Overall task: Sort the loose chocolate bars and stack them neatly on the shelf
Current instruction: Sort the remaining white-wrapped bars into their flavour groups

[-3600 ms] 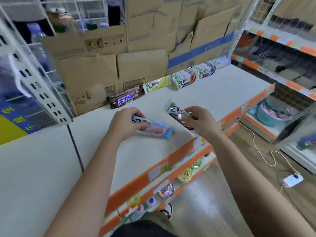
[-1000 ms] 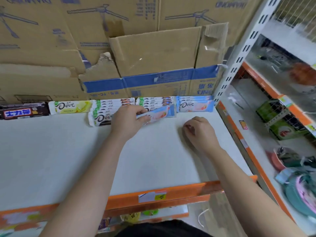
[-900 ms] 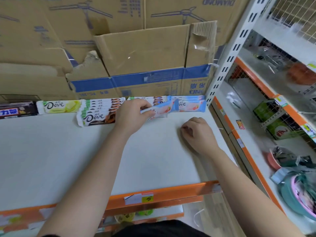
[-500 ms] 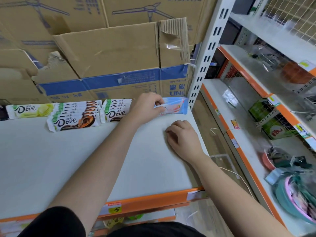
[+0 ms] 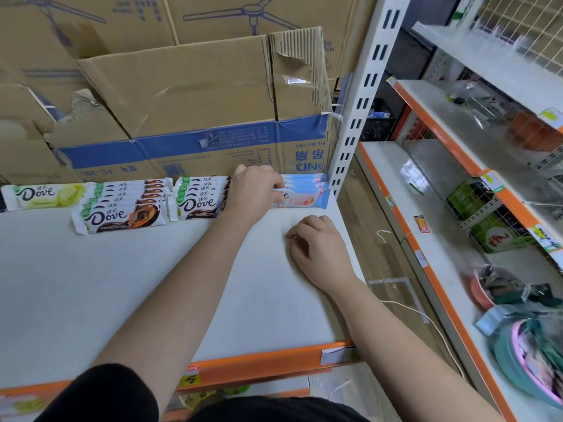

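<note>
I see left hand (image 5: 256, 190) pinching pale-blue wrapped chocolate bar (image 5: 304, 201), now seated atop matching stack (image 5: 304, 180); right hand (image 5: 320, 251) fingers curled, empty. Release next.

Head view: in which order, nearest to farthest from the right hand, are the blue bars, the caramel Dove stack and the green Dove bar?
1. blue bars, just behind the right hand
2. caramel Dove stack, middle left
3. green Dove bar, far left

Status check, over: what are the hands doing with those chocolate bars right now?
Left hand grips blue bar, laid on blue stack. Right hand curled on shelf, nothing seen in it. Nothing in the way.
</note>
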Tool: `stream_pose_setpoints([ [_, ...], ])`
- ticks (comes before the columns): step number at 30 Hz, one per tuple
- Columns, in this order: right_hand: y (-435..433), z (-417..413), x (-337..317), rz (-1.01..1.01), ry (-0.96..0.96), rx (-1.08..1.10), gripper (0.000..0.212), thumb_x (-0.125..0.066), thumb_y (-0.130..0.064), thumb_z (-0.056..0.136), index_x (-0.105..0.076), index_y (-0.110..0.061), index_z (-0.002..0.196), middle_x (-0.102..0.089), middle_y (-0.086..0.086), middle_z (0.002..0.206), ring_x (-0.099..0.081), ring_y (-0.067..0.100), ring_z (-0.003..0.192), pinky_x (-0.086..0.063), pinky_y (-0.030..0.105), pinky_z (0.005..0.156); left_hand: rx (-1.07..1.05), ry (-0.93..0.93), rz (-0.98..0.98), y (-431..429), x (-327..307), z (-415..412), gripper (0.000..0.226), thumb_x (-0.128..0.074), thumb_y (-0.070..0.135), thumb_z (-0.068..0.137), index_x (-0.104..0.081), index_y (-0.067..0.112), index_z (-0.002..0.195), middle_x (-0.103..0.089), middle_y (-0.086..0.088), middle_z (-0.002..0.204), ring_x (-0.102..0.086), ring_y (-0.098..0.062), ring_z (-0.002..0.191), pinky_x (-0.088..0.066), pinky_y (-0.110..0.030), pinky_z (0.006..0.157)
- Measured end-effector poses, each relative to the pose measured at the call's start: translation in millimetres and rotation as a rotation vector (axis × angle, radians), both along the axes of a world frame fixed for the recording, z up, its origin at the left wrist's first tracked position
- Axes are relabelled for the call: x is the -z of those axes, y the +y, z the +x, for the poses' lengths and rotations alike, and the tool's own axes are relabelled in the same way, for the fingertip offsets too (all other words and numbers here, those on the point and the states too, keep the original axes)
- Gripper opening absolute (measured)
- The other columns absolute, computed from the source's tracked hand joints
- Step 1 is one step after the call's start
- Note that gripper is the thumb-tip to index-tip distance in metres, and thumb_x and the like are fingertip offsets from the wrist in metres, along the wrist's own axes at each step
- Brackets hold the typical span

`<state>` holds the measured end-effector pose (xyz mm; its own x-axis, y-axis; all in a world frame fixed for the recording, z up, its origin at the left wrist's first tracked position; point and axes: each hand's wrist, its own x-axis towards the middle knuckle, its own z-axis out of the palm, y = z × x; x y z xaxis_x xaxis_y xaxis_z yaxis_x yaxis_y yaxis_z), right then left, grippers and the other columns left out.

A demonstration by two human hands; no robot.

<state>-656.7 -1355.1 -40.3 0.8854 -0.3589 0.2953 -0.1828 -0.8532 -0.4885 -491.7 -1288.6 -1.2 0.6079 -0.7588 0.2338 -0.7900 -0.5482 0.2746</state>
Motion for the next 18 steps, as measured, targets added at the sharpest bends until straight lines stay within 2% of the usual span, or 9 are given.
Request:
stream_pose_setpoints([
  [4,0.1,-0.2,0.6,0.008,-0.002,0.005,0.035,-0.036,-0.029,0.08,-0.067,-0.015,0.088,-0.06,0.001,0.083,-0.049,0.025,0.08,-0.045,0.036,0.069,-0.013,-0.009,-0.007,-2.3,1.2,1.0,0.025,-0.072,0.036,0.075,-0.068,0.021,0.095,-0.064,0.003,0.095,-0.053,-0.021,0.095,-0.024,-0.03,0.079],
  [9,0.8,-0.7,-0.3,0.006,0.009,0.005,0.035,-0.036,-0.029,0.081,-0.067,-0.015,0.089,-0.06,0.001,0.083,-0.049,0.025,0.08,-0.045,0.036,0.07,-0.05,-0.064,-0.038,1.5,3.9,-2.7,0.032,-0.072,0.038,0.075,-0.063,0.022,0.101,-0.055,0.001,0.104,-0.048,-0.021,0.102,-0.027,-0.032,0.086],
  [15,8.8,9.0,-6.7,0.014,-0.01,-0.02,0.019,-0.054,-0.018,0.082,-0.067,-0.014,0.095,-0.063,0.003,0.089,-0.053,0.028,0.087,-0.047,0.037,0.073,-0.054,-0.121,-0.122,44.4,2.7,-9.9,0.021,-0.06,0.037,0.087,-0.064,0.02,0.098,-0.061,0.0,0.098,-0.052,-0.024,0.098,-0.031,-0.036,0.083],
  [18,25.8,28.0,-17.3,0.013,-0.033,-0.074,0.022,-0.051,-0.019,0.081,-0.067,-0.014,0.096,-0.063,0.004,0.093,-0.054,0.028,0.09,-0.047,0.036,0.074,-0.142,-0.145,-0.153,90.5,2.8,-7.0,0.021,-0.053,0.037,0.087,-0.065,0.021,0.094,-0.063,0.002,0.095,-0.055,-0.025,0.095,-0.034,-0.037,0.084],
])
